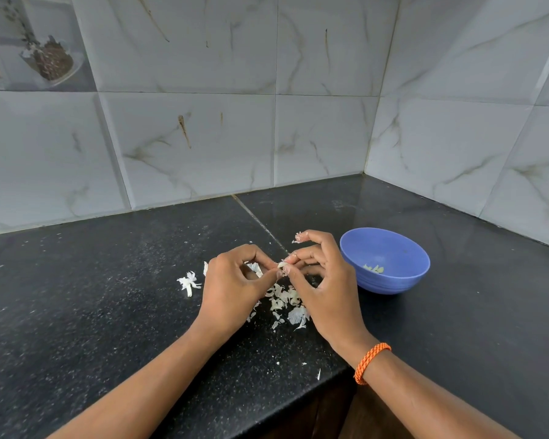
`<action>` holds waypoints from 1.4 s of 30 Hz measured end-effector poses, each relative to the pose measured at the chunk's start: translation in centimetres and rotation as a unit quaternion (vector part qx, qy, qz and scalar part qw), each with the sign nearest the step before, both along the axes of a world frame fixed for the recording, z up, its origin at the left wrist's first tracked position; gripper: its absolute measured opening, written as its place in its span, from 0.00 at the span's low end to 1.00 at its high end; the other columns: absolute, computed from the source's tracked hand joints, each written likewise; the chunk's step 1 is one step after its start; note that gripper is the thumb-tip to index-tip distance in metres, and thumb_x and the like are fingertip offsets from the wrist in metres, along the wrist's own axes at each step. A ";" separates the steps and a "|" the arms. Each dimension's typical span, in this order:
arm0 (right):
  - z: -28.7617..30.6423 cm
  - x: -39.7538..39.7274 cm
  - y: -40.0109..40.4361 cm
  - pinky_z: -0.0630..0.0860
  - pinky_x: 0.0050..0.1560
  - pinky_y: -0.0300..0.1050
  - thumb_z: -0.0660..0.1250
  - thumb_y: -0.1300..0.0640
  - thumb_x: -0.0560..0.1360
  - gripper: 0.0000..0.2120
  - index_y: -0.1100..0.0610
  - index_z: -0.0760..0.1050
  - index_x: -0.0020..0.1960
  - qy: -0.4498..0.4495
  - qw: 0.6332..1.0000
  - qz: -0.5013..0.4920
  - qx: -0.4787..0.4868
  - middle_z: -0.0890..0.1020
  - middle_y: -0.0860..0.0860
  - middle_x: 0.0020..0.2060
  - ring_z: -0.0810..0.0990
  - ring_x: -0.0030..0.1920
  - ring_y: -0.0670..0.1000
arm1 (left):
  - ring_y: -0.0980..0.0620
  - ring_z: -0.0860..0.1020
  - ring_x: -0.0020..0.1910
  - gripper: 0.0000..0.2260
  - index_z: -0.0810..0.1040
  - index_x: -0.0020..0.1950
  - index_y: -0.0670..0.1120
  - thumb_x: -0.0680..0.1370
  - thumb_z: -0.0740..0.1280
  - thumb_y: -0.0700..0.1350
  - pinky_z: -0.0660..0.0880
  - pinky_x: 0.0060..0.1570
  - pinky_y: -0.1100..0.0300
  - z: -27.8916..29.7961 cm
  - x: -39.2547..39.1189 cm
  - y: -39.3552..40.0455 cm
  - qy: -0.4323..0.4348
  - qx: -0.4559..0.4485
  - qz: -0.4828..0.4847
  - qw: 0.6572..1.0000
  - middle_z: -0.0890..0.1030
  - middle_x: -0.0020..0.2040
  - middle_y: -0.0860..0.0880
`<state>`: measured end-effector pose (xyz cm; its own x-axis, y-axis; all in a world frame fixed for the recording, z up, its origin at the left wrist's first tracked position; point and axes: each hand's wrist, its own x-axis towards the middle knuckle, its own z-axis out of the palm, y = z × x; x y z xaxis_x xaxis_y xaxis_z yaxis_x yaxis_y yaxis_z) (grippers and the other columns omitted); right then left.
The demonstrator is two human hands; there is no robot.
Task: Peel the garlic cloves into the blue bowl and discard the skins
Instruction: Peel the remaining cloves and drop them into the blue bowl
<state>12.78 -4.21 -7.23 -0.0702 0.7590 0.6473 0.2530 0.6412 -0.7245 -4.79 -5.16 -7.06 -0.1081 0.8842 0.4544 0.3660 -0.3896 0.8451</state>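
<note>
Head view: a garlic clove (281,265) sits pinched between the fingertips of the left hand (235,280) and right hand (320,277), above the skins (286,304) on the counter (108,312), likely so peelings drop there. The blue bowl (390,280) stands just right, unobstructed, holding a few peeled cloves (374,268).

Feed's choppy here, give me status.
Left hand and right hand both pinch one garlic clove. Blue bowl holds peeled cloves. Skins on counter.

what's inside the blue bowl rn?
The blue bowl holds a few pale peeled garlic cloves at its bottom. Its near wall hides part of the floor, so the count is uncertain.
</note>
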 end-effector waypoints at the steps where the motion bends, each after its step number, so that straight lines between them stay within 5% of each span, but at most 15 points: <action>1: 0.0 0.0 0.0 0.84 0.50 0.43 0.77 0.62 0.78 0.21 0.54 0.74 0.66 -0.001 1.000 -0.005 0.001 0.86 0.45 0.45 0.87 0.48 0.49 | 0.40 0.80 0.31 0.08 0.84 0.41 0.53 0.76 0.81 0.44 0.75 0.31 0.51 0.0 0.0 0.0 0.012 0.006 0.004 1.000 0.84 0.36 0.52; 7: -0.5 0.0 0.2 0.84 0.49 0.47 0.77 0.61 0.77 0.22 0.49 0.73 0.67 -0.051 0.998 -0.039 0.023 0.85 0.43 0.44 0.86 0.46 0.48 | 0.49 0.81 0.31 0.09 0.85 0.51 0.60 0.76 0.81 0.47 0.81 0.36 0.50 0.0 -0.1 0.0 0.074 0.035 0.026 0.996 0.86 0.46 0.59; 11: -0.6 -0.2 0.1 0.84 0.49 0.45 0.75 0.59 0.79 0.23 0.46 0.72 0.68 -0.080 0.995 -0.043 0.039 0.84 0.42 0.45 0.85 0.47 0.46 | 0.56 0.79 0.31 0.06 0.87 0.45 0.60 0.76 0.81 0.49 0.73 0.33 0.59 0.1 0.0 -0.1 0.125 0.047 0.074 0.988 0.83 0.38 0.66; 18: -0.5 -0.2 0.1 0.84 0.53 0.39 0.76 0.65 0.79 0.24 0.49 0.73 0.70 -0.070 0.997 -0.008 0.042 0.85 0.43 0.49 0.86 0.50 0.43 | 0.41 0.81 0.29 0.08 0.85 0.39 0.55 0.75 0.82 0.50 0.77 0.33 0.46 -0.2 -0.2 0.1 0.035 -0.010 0.033 0.999 0.82 0.28 0.49; 24: -0.4 -0.1 0.0 0.83 0.52 0.38 0.76 0.63 0.79 0.23 0.50 0.73 0.69 -0.068 0.997 -0.015 0.046 0.84 0.41 0.47 0.86 0.49 0.44 | 0.49 0.84 0.32 0.05 0.87 0.43 0.57 0.78 0.79 0.48 0.81 0.37 0.46 0.1 0.0 -0.2 0.078 0.005 0.026 0.997 0.87 0.41 0.59; 28: -0.6 -0.1 0.1 0.83 0.53 0.40 0.74 0.62 0.81 0.22 0.48 0.73 0.70 -0.088 0.994 -0.028 0.050 0.84 0.41 0.48 0.86 0.51 0.43 | 0.49 0.84 0.32 0.05 0.88 0.43 0.58 0.78 0.78 0.49 0.79 0.35 0.52 0.4 0.0 -0.5 0.084 0.000 0.015 0.996 0.86 0.37 0.57; 33: -0.7 0.0 0.2 0.84 0.53 0.41 0.74 0.63 0.81 0.22 0.48 0.73 0.70 -0.082 0.995 -0.041 0.044 0.84 0.41 0.49 0.86 0.51 0.43 | 0.48 0.85 0.31 0.04 0.90 0.46 0.52 0.80 0.77 0.48 0.82 0.34 0.50 0.7 0.3 -0.6 0.039 -0.036 -0.030 0.998 0.89 0.42 0.55; 37: -0.4 0.2 0.1 0.84 0.53 0.40 0.75 0.63 0.80 0.21 0.48 0.75 0.68 -0.048 0.999 -0.015 0.018 0.86 0.42 0.48 0.87 0.51 0.43 | 0.42 0.85 0.32 0.06 0.89 0.46 0.47 0.78 0.79 0.49 0.79 0.31 0.54 0.6 -0.1 -0.4 -0.028 -0.062 -0.068 0.995 0.88 0.38 0.44; 42: -0.2 0.3 0.2 0.84 0.54 0.42 0.74 0.64 0.80 0.17 0.51 0.78 0.66 0.003 0.999 0.028 -0.019 0.87 0.45 0.47 0.87 0.52 0.48 | 0.42 0.82 0.32 0.09 0.87 0.46 0.41 0.75 0.79 0.47 0.76 0.29 0.58 0.6 -0.2 -0.3 -0.100 -0.088 -0.109 0.985 0.85 0.35 0.44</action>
